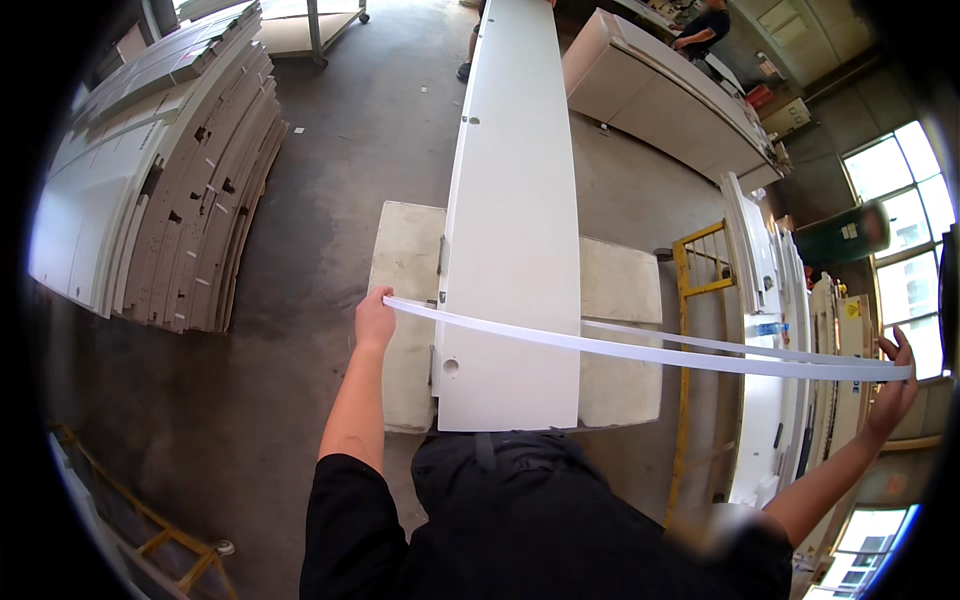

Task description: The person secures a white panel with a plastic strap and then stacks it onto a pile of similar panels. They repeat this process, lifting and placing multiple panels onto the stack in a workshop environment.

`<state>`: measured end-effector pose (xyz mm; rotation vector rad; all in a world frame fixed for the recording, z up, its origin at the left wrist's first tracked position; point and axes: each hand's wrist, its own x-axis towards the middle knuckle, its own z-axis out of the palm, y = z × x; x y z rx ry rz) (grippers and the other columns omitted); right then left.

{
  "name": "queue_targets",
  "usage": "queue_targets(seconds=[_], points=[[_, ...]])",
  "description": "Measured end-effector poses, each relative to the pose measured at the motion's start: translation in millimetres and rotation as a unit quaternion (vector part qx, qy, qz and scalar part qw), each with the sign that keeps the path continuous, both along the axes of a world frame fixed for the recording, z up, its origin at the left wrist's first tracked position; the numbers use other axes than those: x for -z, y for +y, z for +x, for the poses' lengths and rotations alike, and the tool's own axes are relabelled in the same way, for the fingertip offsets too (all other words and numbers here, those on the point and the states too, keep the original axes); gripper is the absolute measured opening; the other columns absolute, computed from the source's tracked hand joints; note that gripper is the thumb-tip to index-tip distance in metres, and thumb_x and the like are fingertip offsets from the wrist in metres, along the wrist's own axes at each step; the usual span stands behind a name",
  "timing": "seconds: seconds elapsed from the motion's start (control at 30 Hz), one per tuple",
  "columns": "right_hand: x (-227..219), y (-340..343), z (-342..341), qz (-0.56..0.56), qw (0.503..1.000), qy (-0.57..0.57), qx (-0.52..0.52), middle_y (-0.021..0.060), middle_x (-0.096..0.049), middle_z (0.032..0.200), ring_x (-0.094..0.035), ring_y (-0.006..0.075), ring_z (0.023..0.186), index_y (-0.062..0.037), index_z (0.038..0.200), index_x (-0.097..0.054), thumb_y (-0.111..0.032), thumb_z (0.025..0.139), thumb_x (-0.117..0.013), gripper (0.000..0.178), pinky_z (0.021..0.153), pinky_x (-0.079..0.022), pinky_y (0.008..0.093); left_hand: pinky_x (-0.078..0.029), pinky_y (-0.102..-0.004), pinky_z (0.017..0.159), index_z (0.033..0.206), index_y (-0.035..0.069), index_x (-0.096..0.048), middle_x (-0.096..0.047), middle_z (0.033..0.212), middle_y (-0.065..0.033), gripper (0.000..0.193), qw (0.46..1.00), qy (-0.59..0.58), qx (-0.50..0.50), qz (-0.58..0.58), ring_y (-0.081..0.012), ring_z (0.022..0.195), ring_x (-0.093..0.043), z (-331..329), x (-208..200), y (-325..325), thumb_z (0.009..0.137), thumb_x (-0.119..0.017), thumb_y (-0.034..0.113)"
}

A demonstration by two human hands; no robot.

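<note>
White strip [600, 346], long, thin and bendy, is stretched between the worker's two hands, crossing over the near part of a long white panel [515, 230] and sagging a little along the way. The left hand [374, 318] is just past the panel's left edge with its fingers drawn together, pinching the strip's end. Way out to the right, that arm bent and lifted, the right hand [888, 400] has hold of the strip where it doubles back; a couple of fingertips point upward, loosely apart, though I can't tell how firmly the rest grip. A second run of the strip comes back from there toward the panel's right edge, and I can't make out where it ends. The panel lies lengthwise away from the worker, with a round hole [451, 366] near its close end and pale, scuffed supports [408, 245] showing to both sides. At its far end someone else's hand [551, 4] is just visible at the edge of view. Over on the left stands a tall, leaning stack of boards [200, 215]; to the right, a yellow metal frame [683, 310] is near more white panels [758, 435]. Farther off, another person in a dark top [708, 28] is beside a long, boxy pile [650, 95], and bright windows [905, 220] fill the right-hand wall.
</note>
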<state>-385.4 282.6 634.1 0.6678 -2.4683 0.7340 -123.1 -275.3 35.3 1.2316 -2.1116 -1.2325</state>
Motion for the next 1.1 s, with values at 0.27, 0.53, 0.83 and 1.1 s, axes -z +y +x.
queue_targets(seconds=[0.27,0.53,0.83,1.1], points=[[6.3,-27.2,15.1,0.045,0.998,0.026,0.029,0.0101,-0.069,0.105,-0.064,0.0158,0.102,-0.0048,0.133,-0.060,-0.040,0.109,-0.035,0.049,0.089,-0.049,0.0327,-0.052,-0.0434,0.088,0.109,0.006,-0.071,-0.070,0.104,-0.0192,0.025,0.997,-0.061,0.029,0.039,-0.0375,0.101,-0.066,-35.8,51.3,33.6,0.090,-0.055,0.009],[7.0,-23.5,7.0,0.038,0.998,0.012,0.057,0.0063,-0.068,0.096,-0.059,0.0101,0.080,-0.0040,0.130,-0.062,-0.043,0.107,-0.039,0.051,0.071,-0.047,0.0259,-0.052,-0.0443,0.086,0.106,0.004,-0.072,-0.072,0.102,-0.0191,0.022,0.997,-0.054,-0.019,0.055,-0.0383,0.097,-0.067,-37.9,65.1,30.0,0.090,-0.060,0.013],[28.9,-43.5,-2.5,0.048,0.991,0.022,0.123,0.0058,-0.071,0.092,-0.059,0.0092,0.074,-0.0050,0.125,-0.066,-0.045,0.106,-0.042,0.050,0.067,-0.046,0.0240,-0.053,-0.0444,0.081,0.101,0.008,-0.072,-0.071,0.098,-0.0185,0.019,0.989,-0.147,0.021,0.008,-0.0367,0.094,-0.068,-53.4,31.9,41.8,0.087,-0.060,0.012],[33.1,-35.8,-18.5,0.044,0.991,-0.005,0.129,0.0071,-0.069,0.093,-0.057,0.0098,0.073,-0.0034,0.128,-0.064,-0.042,0.107,-0.041,0.049,0.068,-0.044,0.0252,-0.055,-0.0433,0.083,0.104,0.013,-0.073,-0.073,0.102,-0.0111,0.023,0.977,-0.214,-0.019,0.012,-0.0322,0.097,-0.068,-82.9,50.6,67.1,0.085,-0.061,0.014]])
